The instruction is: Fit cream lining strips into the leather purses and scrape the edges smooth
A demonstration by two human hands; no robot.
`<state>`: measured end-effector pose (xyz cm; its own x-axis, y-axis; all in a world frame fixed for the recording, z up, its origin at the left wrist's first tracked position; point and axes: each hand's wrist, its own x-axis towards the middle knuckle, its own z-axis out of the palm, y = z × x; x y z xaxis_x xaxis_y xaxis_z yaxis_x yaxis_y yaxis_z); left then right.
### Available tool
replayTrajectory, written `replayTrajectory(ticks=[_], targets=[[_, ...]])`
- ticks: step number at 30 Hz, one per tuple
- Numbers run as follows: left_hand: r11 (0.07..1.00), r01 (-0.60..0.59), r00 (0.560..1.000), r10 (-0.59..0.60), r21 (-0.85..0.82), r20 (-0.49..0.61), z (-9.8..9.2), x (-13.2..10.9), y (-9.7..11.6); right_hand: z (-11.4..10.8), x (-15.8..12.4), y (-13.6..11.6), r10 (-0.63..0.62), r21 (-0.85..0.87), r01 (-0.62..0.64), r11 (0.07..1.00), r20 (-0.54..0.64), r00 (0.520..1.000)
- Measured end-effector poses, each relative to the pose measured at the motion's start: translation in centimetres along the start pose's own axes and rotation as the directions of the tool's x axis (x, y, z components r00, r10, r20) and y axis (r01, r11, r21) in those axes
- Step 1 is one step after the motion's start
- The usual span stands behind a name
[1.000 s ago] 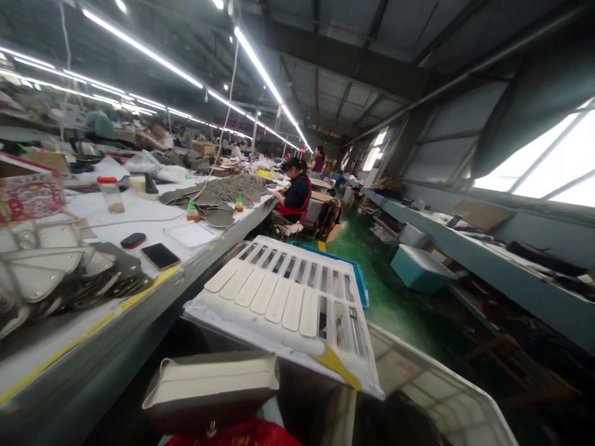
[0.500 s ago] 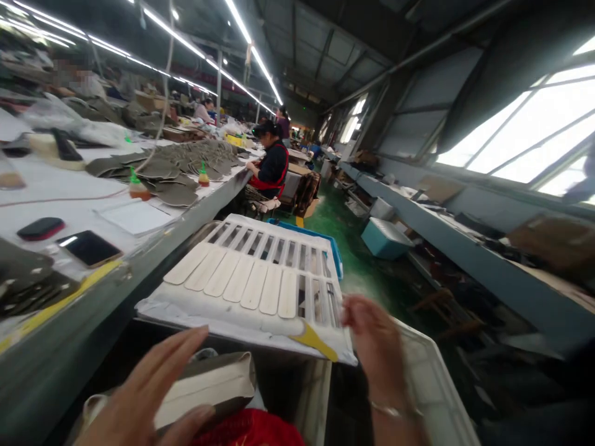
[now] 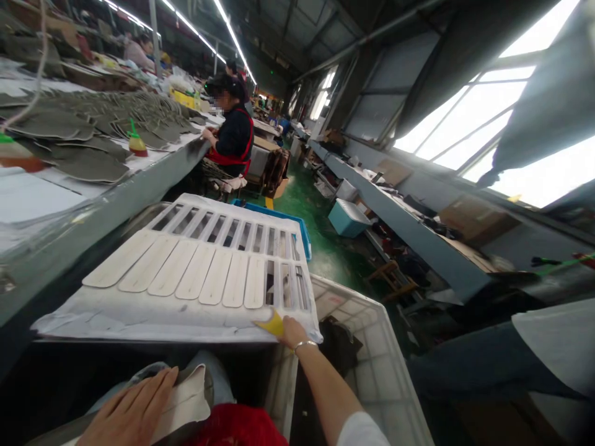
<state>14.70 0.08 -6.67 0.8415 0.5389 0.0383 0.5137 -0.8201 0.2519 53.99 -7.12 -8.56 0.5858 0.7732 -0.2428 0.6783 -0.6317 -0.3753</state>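
Observation:
My left hand, fingers stretched out side by side, lies flat on a folded off-white and grey-brown piece of material over my lap. Its thumb is hidden. My right hand is closed on a yellow flat strip with a notched end, at the near right corner of a white cloth-edged slotted board. Several off-white rounded strips lie in a row across the board's near half. Bare slots show behind them and at the right.
A white plastic crate stands right of the board, a blue tray behind it. To the left runs a long workbench with grey-brown pieces and a glue bottle. A co-worker sits beside it. A teal box is on the floor.
My right hand has come down from beside the board and closed on the yellow strip. The left hand has lowered onto the folded material. My view has swung right.

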Motion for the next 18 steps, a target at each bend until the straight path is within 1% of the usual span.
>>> replayTrajectory(ticks=[3, 5, 7, 9, 11, 14, 16, 18], targets=[[0.996, 0.085, 0.99, -0.085, 0.005, 0.113, -2.1, 0.7, 1.7, -0.1, 0.7, 0.1, -0.026, 0.014, 0.026, 1.0, 0.058, 0.998], [0.987, 0.163, 0.966, -0.16, -0.001, 0.201, -4.0, 1.4, 3.0, -0.1, 0.6, -0.1, -0.062, 0.038, 0.059, 0.998, 0.088, 0.994], [0.976, 0.217, 0.946, -0.202, -0.033, 0.256, -5.7, 2.1, 3.9, -0.1, 0.0, -0.8, -0.113, 0.063, 0.108, 0.992, 0.093, 0.989], [0.964, 0.248, 0.928, -0.208, -0.098, 0.309, -7.1, 2.6, 4.0, -0.2, -1.0, -1.7, -0.17, 0.086, 0.163, 0.983, 0.072, 0.983], [0.946, 0.25, 0.918, -0.163, -0.206, 0.362, -8.2, 3.1, 3.3, -0.4, -2.4, -2.8, -0.226, 0.11, 0.221, 0.969, 0.042, 0.973], [0.874, 0.214, 0.901, -0.004, -0.436, 0.433, -9.6, 4.3, 1.6, -0.7, -4.7, -4.5, -0.303, 0.166, 0.295, 0.941, 0.03, 0.952], [0.798, 0.198, 0.869, 0.126, -0.569, 0.479, -10.1, 5.6, 0.5, -0.8, -6.3, -5.5, -0.327, 0.268, 0.304, 0.914, 0.046, 0.944], [0.721, 0.209, 0.823, 0.235, -0.661, 0.517, -10.2, 7.2, -0.2, -1.1, -7.6, -6.4, -0.331, 0.389, 0.279, 0.878, 0.074, 0.941]])
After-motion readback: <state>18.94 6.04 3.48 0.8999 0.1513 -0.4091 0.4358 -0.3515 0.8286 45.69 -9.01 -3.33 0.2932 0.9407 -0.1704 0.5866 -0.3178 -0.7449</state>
